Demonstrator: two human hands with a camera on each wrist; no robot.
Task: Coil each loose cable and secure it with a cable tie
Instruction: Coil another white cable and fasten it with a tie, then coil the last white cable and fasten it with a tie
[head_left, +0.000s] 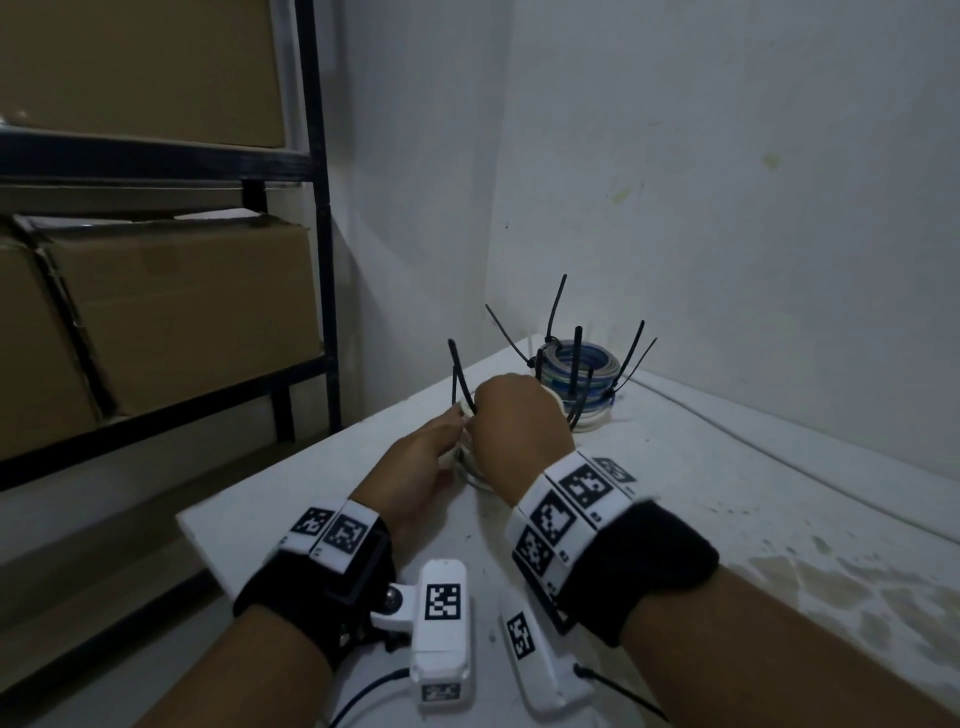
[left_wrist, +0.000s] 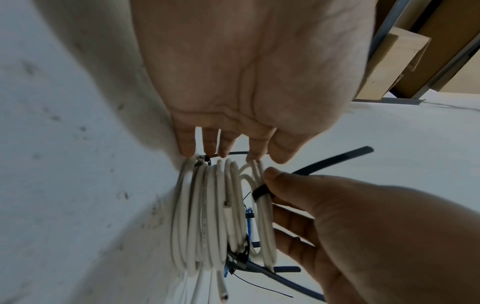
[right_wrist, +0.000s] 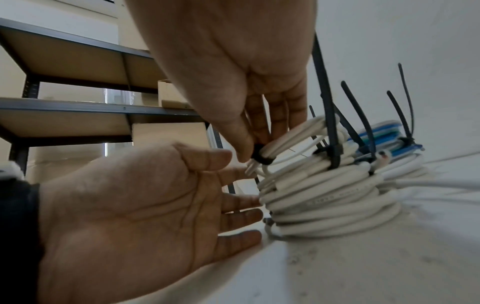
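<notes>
hands (right_wrist: 233, 144) at white coil (right_wrist: 324, 197), right pinching black tie (right_wrist: 261, 157)

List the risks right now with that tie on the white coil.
1. The black tie binds only a few top turns of the white coil; the lower turns could spring loose.
2. The right hand pinches beside the tie's head; a slipping grip may loosen it.
3. The left hand lies open against the coil, so a hard pull might tip it.

A black cable tie (right_wrist: 260, 156) around a white cable coil (right_wrist: 322, 197) is pinched by the right hand (right_wrist: 233, 67). The coil's near side is touched by the straight fingers of the left hand (right_wrist: 135, 207). Blue coils (right_wrist: 381, 135) are seen behind, on the white table (right_wrist: 363, 267).
</notes>
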